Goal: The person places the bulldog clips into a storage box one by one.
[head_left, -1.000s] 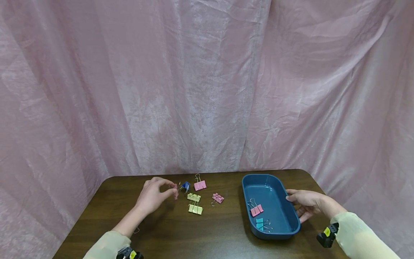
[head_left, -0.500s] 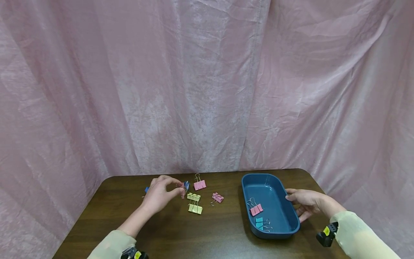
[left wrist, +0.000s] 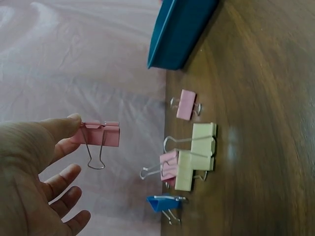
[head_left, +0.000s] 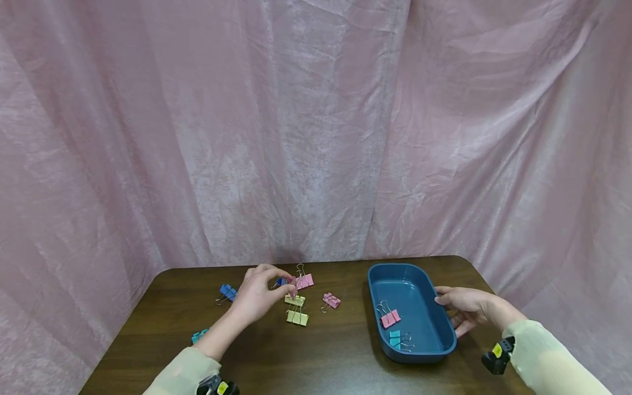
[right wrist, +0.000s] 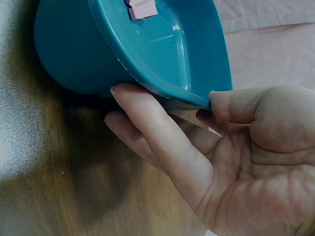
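My left hand (head_left: pixel 259 293) pinches a pink binder clip (left wrist: pixel 106 134) between thumb and forefinger, its wire handle hanging down in the left wrist view. The clip is held up over the table's middle, close to two yellow binder clips (head_left: pixel 297 318) and another pink clip (head_left: pixel 305 281). A blue clip (left wrist: pixel 165 202) sits beside these, partly hidden by the hand in the head view. On the right, my right hand (head_left: pixel 469 308) grips a blue tray (head_left: pixel 419 358), thumb at its rim and fingers against the outer wall. Inside lie a pink clip (head_left: pixel 390 319) and a teal clip (head_left: pixel 395 339).
A further pink clip (head_left: pixel 331 300) lies between the yellow ones and the tray. Left of the left hand are a blue clip (head_left: pixel 228 292) and a teal clip (head_left: pixel 199 336), partly behind the forearm. A pink curtain (head_left: pixel 316 137) hangs behind the wooden table (head_left: pixel 340 362).
My left hand has carried the pink clip rightward over the table, uncovering the blue and teal clips on the left. The right hand and the tray stay in place.
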### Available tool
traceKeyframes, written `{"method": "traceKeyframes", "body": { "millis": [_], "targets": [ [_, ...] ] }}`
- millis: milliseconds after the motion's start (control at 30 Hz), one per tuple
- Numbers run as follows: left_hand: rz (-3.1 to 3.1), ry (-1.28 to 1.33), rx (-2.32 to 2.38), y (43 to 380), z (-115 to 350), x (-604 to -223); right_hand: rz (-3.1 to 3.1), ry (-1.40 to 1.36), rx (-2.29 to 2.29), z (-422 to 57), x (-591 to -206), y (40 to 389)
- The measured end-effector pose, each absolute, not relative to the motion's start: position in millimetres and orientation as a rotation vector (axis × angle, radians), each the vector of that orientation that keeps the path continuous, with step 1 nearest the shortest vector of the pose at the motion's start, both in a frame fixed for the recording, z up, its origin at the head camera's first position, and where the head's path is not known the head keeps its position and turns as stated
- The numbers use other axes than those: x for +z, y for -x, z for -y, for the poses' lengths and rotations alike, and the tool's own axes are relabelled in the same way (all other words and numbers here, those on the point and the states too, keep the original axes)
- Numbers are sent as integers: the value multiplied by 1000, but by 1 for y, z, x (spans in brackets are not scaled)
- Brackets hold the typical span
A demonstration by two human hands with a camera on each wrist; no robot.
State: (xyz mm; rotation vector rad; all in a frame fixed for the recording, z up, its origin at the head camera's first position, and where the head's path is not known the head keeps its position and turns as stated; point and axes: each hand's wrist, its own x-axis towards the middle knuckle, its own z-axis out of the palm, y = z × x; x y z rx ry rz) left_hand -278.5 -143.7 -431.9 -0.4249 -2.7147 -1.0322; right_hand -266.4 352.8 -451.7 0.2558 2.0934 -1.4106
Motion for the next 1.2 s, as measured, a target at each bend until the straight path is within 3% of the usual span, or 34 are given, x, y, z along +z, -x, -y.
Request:
{"method": "traceKeyframes", "body": {
  "millis": [1200],
  "targets": [
    [2691, 655, -1120, 269, 72, -429, -2117, -286, -1408, -351, -452, 267]
  ]
}}
